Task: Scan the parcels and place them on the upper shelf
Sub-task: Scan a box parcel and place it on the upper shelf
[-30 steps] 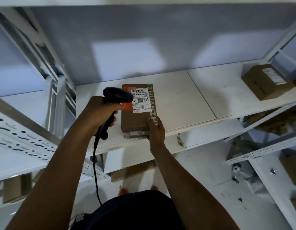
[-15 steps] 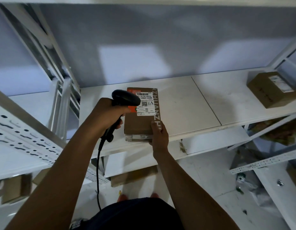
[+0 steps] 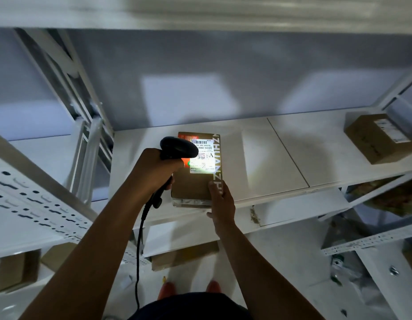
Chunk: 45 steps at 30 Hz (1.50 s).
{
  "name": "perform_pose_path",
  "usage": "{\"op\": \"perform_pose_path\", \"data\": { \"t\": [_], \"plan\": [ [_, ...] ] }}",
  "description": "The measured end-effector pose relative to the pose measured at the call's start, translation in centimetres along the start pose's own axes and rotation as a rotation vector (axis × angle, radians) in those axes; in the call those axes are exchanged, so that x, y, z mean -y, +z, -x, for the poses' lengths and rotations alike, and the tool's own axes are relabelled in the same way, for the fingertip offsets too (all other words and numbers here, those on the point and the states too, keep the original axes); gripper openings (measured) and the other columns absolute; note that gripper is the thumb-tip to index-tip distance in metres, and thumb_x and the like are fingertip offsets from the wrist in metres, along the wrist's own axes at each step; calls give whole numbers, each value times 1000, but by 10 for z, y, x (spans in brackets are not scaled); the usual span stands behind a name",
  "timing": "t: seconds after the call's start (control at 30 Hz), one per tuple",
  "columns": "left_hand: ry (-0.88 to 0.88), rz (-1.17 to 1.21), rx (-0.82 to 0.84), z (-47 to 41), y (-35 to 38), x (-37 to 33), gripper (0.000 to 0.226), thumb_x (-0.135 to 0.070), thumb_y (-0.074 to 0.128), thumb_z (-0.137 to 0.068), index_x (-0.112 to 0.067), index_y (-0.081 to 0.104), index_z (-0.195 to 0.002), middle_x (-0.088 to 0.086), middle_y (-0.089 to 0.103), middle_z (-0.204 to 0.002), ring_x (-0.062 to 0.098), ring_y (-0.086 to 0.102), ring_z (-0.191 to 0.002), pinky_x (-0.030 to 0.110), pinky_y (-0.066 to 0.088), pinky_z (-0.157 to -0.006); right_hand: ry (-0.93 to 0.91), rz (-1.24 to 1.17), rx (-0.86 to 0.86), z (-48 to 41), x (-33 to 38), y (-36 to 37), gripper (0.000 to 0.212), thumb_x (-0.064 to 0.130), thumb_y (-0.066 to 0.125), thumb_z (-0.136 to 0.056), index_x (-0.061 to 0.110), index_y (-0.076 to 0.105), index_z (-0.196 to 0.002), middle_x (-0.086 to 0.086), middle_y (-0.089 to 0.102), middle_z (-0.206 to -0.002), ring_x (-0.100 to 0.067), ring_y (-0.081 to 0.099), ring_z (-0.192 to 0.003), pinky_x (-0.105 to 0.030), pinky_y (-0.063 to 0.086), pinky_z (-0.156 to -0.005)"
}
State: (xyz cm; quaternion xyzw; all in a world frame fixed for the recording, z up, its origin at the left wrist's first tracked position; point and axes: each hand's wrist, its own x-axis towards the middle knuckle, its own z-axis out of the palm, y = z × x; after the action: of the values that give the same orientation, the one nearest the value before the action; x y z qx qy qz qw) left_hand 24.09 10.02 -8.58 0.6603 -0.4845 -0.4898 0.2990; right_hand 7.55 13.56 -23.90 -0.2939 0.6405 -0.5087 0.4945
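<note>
A flat brown cardboard parcel (image 3: 191, 185) with a white shipping label (image 3: 203, 158) lies on the white upper shelf (image 3: 269, 158), near its front edge. My left hand (image 3: 154, 172) grips a black corded barcode scanner (image 3: 177, 148) just above the parcel's left side, its head aimed at the label. A patch of scanner light falls on the label and on the shelf to the right. My right hand (image 3: 222, 202) holds the parcel's near right corner, fingers on top and thumb at the front edge.
A second brown parcel (image 3: 380, 137) sits at the far right of the same shelf. Perforated white shelf rails (image 3: 27, 204) flank both sides. More cardboard boxes (image 3: 184, 256) lie on lower levels and the floor. A shelf board (image 3: 200, 12) runs overhead.
The scanner's light now shines on the label and shelf; earlier it was off. Both hands and the parcel kept their places on the shelf.
</note>
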Motion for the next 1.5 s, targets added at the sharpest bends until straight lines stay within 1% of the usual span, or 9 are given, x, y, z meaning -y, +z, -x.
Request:
{"op": "perform_pose_path", "data": {
  "t": [0.1, 0.3, 0.43, 0.63, 0.77, 0.93, 1.1, 1.4, 1.5],
  "plan": [
    [4, -2, 10, -3, 1, 1, 16, -14, 70, -86, 1, 68, -88, 16, 61, -63, 29, 58, -60, 38, 51, -67, 2, 18, 13, 1, 3, -1, 26, 51, 61, -97, 74, 59, -84, 23, 66, -101, -9, 63, -101, -57, 55, -98],
    [-6, -3, 3, -6, 3, 4, 11, -12, 68, -86, -1, 68, -87, 14, 62, -61, 28, 59, -60, 38, 52, -67, -10, 22, 25, 1, 4, -2, 20, 54, 62, -95, 73, 60, -89, 22, 69, -103, -13, 67, -103, -53, 58, -93],
    [-36, 11, 4, -7, 2, 9, 9, -10, 68, -87, -2, 67, -88, 12, 59, -58, 24, 57, -55, 35, 51, -61, -21, 5, 45, -2, 3, -5, 8, 54, 65, -92, 61, 65, -97, 22, 73, -97, -11, 69, -100, -45, 60, -89],
    [-21, 21, -28, -6, 3, 19, 14, -12, 66, -89, 2, 67, -93, 14, 60, -62, 25, 57, -57, 36, 51, -65, -1, -28, 55, -2, 5, -6, 8, 41, 64, -98, 46, 63, -104, 17, 73, -100, -8, 70, -96, -29, 58, -75],
    [16, 20, -40, -5, 5, 22, 15, -14, 68, -88, 0, 69, -91, 14, 63, -63, 27, 60, -59, 40, 55, -70, -8, -13, 44, -3, 5, -6, 8, 42, 64, -98, 47, 65, -104, 20, 73, -96, -7, 71, -93, -29, 59, -73],
    [41, 30, -50, -3, 9, 24, 11, -15, 69, -86, -4, 70, -86, 11, 62, -59, 25, 59, -59, 39, 53, -67, -27, 25, 31, -4, 2, -6, 10, 45, 63, -98, 55, 64, -101, 22, 73, -93, -10, 70, -96, -41, 62, -85],
    [53, 36, -55, -1, 12, 25, 12, -16, 70, -85, -3, 69, -84, 10, 61, -57, 26, 59, -58, 39, 52, -67, -33, 38, 32, -3, 2, -7, 10, 49, 62, -98, 55, 62, -105, 17, 72, -103, -11, 69, -99, -45, 62, -88],
    [38, 68, -66, -1, 9, 29, 19, -16, 69, -85, 2, 68, -86, 14, 62, -61, 29, 59, -60, 41, 51, -69, -73, 74, 55, -4, 1, -8, 9, 49, 57, -101, 49, 60, -109, 13, 70, -108, -13, 68, -101, -39, 61, -85],
    [10, 94, -29, -2, 6, 30, 27, -25, 69, -77, 1, 68, -82, 16, 63, -62, 30, 59, -61, 43, 52, -71, -81, 69, 52, -4, 0, -8, 14, 48, 57, -101, 46, 60, -115, 13, 69, -108, -10, 67, -99, -36, 61, -84]
  ]
}}
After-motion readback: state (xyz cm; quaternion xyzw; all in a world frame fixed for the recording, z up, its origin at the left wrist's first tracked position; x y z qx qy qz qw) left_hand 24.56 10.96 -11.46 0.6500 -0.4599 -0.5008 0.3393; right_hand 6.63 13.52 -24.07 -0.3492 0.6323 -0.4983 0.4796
